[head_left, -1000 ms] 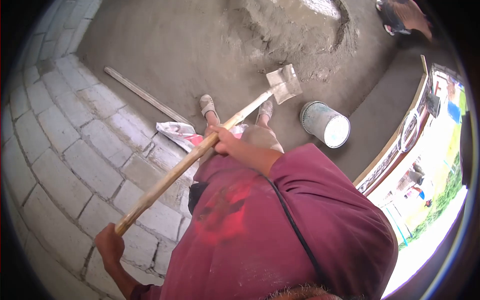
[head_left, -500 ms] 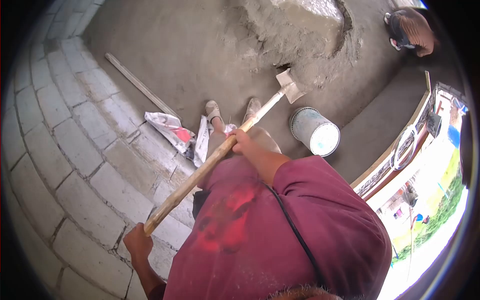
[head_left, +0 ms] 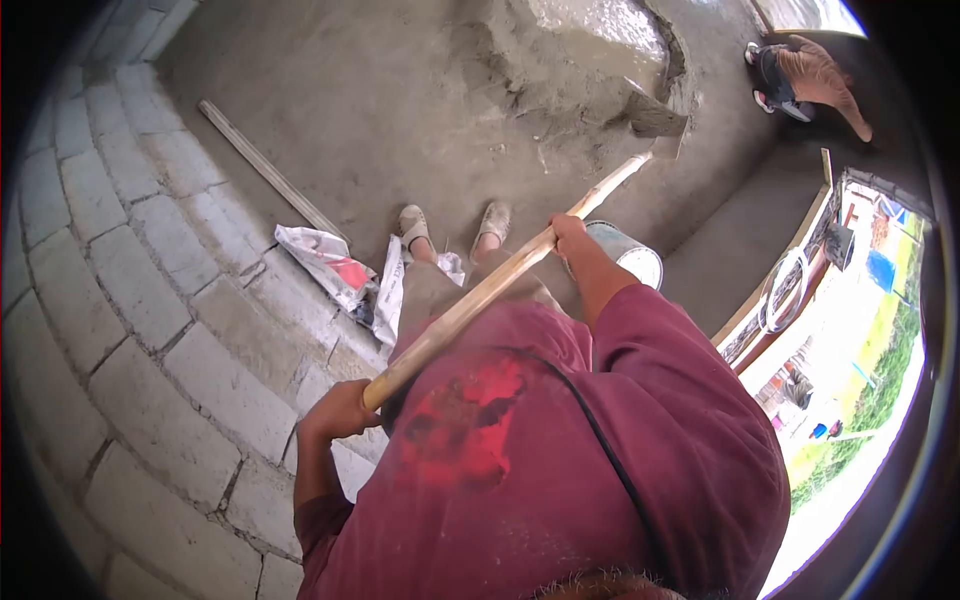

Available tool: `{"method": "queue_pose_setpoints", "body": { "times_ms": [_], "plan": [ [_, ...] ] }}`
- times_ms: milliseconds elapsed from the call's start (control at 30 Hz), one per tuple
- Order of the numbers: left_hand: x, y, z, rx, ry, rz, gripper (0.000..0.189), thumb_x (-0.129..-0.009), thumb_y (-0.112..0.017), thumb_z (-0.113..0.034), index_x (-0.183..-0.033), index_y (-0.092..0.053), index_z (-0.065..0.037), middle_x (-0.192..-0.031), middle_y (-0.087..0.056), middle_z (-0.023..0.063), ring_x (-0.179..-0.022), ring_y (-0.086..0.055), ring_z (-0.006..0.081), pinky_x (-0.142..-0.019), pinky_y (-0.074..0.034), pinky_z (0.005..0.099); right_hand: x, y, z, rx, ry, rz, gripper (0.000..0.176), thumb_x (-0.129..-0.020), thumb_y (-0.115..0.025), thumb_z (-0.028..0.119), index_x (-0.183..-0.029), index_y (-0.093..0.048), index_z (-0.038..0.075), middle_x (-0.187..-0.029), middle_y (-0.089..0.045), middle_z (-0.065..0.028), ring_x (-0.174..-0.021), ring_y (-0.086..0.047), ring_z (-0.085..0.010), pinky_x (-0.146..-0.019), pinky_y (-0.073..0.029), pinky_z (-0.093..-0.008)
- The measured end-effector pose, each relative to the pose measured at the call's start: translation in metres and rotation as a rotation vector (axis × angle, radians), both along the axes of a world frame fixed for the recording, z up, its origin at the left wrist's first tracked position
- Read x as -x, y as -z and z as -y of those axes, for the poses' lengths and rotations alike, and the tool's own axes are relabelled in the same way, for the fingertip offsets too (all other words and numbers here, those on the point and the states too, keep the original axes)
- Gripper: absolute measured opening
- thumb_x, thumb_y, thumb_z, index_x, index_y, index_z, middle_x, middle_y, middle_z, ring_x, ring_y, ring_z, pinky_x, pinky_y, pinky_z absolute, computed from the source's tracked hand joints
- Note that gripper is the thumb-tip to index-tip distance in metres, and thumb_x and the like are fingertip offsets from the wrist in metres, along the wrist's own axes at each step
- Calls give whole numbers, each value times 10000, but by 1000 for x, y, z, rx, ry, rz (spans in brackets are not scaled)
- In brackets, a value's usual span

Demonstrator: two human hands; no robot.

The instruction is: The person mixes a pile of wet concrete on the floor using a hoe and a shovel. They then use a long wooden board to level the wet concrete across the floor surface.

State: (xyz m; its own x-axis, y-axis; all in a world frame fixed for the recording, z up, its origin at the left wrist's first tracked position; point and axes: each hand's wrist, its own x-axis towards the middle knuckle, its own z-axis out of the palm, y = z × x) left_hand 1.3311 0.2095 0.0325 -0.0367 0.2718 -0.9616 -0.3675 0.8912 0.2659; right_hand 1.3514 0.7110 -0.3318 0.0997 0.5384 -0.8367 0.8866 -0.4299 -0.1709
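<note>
A long wooden shovel handle (head_left: 480, 295) runs diagonally across my body. My left hand (head_left: 343, 410) is closed around its lower-left end, beside the block wall. Farther up the shaft, my right hand (head_left: 569, 236) grips it near the bucket. The shovel blade (head_left: 668, 140) lies at the edge of the wet mortar pile (head_left: 560, 85), with grey mix against it. Water stands in the hollow of the pile (head_left: 615, 30). A pale bucket (head_left: 640, 262) is partly hidden behind my right forearm.
A concrete block wall (head_left: 150, 270) fills the left side. A wooden strip (head_left: 270, 170) and a torn white sack (head_left: 325, 262) lie beside it. At the upper right, another person (head_left: 810, 75) bends over. A coiled pale hose (head_left: 785, 290) hangs on the right edge.
The shovel blade has moved right and slightly up, along the pile's edge. Both my hands have shifted right with the handle, and my left hand is higher. The other person's arm reaches lower.
</note>
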Motion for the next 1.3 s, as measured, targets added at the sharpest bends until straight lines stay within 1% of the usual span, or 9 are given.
{"method": "queue_pose_setpoints", "body": {
  "times_ms": [100, 333, 433, 500, 567, 700, 800, 1067, 1300],
  "plan": [
    [24, 8, 4, -101, -60, 171, 399, -694, -752, -129, -1036, -627, 36, -739, -651, 81, -586, -620, 153, -544, -503, 314, 16, -10, -9, -150, 36, 52, 401, -789, -698, 99, -1148, -566, -22, -975, -652, -174, -840, -701, -278, -594, -591, -448],
    [29, 1, 81, 72, 343, -400, 343, -756, -677, -148, -1085, -644, -56, -898, -706, 210, -849, -691, 382, -778, -537, 468, 22, -66, 75, 129, 311, -169, 316, -791, -692, 59, -1075, -567, -1, -948, -632, -169, -782, -679, -297, -607, -584, -449],
    [32, -42, 90, 348, 435, -512, 266, -793, -618, -118, -1058, -638, -100, -928, -701, 205, -911, -664, 411, -831, -515, 500, 14, -58, 123, 448, 572, -342, 280, -798, -647, 15, -1051, -527, 2, -916, -614, -168, -761, -639, -332, -740, -562, -521],
    [30, -73, 91, 429, 498, -638, 184, -812, -592, -72, -988, -636, -103, -910, -701, 164, -873, -672, 387, -786, -515, 499, 28, -87, 162, 430, 731, -237, 239, -790, -623, 16, -1007, -527, -13, -894, -601, -167, -824, -635, -329, -837, -540, -522],
    [21, -104, 92, 480, 552, -774, 123, -808, -603, -42, -918, -621, -94, -850, -681, 144, -827, -669, 379, -739, -516, 486, 13, -69, 183, 741, 741, -302, 201, -796, -595, 32, -974, -524, -29, -870, -586, -166, -846, -615, -322, -865, -531, -492],
    [-15, -147, 68, 557, 588, -894, 143, -745, -657, -25, -823, -560, -94, -786, -642, 140, -749, -646, 379, -658, -491, 501, -11, -61, 214, 882, 763, -289, 114, -833, -601, 93, -875, -546, 2, -825, -585, -126, -769, -599, -286, -799, -531, -416],
    [-43, -164, 19, 609, 597, -887, 168, -721, -677, -32, -804, -545, -94, -773, -628, 141, -730, -635, 385, -634, -482, 502, -40, -53, 190, 897, 732, -236, 105, -849, -606, 81, -878, -537, 8, -806, -580, -114, -756, -600, -277, -768, -534, -411],
    [-110, -93, -96, 576, 463, -782, 214, -709, -700, -53, -888, -595, -106, -826, -655, 112, -772, -655, 359, -663, -504, 477, -58, -32, 45, 681, 670, -188, 177, -814, -597, 27, -963, -505, 2, -840, -571, -148, -734, -602, -278, -722, -540, -395],
    [-126, -76, -120, 575, 328, -701, 176, -750, -683, -85, -913, -623, -111, -856, -675, 126, -814, -662, 364, -717, -504, 480, -67, -25, 5, 580, 594, -134, 160, -813, -567, 37, -950, -494, 0, -827, -560, -139, -707, -590, -272, -724, -536, -430]
  ]
}}
